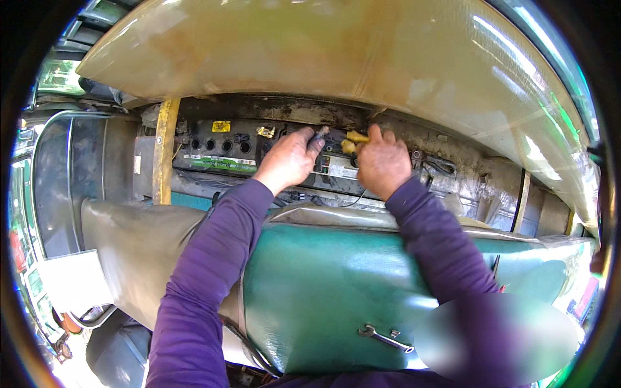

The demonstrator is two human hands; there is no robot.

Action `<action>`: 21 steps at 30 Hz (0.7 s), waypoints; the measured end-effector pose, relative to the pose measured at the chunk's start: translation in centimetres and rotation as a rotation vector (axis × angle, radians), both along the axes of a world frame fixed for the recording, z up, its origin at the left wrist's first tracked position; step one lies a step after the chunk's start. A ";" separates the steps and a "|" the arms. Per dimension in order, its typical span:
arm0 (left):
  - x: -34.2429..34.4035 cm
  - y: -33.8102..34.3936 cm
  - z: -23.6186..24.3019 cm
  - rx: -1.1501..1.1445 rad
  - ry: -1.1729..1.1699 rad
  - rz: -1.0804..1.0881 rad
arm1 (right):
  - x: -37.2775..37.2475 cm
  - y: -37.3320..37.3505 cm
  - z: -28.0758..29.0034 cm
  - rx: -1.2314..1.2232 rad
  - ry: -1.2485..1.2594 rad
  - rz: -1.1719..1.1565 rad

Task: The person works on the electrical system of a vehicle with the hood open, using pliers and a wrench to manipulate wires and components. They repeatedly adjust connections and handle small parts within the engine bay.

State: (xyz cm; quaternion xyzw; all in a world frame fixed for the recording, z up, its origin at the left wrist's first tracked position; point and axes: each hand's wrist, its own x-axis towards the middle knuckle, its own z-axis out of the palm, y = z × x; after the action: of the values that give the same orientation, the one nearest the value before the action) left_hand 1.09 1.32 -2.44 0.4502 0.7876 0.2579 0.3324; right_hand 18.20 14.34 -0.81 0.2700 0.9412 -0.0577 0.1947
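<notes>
A long, grimy black battery (220,145) with round caps and green labels lies in a recess beneath a raised tan padded panel (310,52). My left hand (290,158) is closed over its middle, fingertips around a small dark piece that I cannot make out. Just to the right, my right hand (383,161) is closed at a crumpled yellow object (356,138), its fingers curled down against it. Black cables (440,167) run beside the battery on the right.
A yellow upright bar (165,149) stands left of the battery. A green padded seat (310,278) lies below my arms, with an open-ended spanner (385,338) and a small metal piece on it. A white rectangular sheet (72,281) is at the left.
</notes>
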 end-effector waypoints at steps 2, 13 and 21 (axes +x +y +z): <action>0.6 0.3 -1.0 -0.039 0.033 0.044 | -0.7 -1.4 0.2 0.076 -0.011 -0.066; -1.6 0.1 -1.8 0.108 -0.989 0.263 | 1.2 3.1 -1.8 0.168 0.201 0.036; -2.1 0.4 -1.2 0.021 -1.205 0.429 | 2.2 5.1 0.2 -0.924 0.209 -0.425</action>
State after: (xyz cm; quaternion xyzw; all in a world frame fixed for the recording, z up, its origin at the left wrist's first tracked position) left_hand -1.03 1.74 -3.68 0.0617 0.5326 0.5343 0.6535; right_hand 20.36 19.41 -0.66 0.3338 0.7563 -0.5322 0.1826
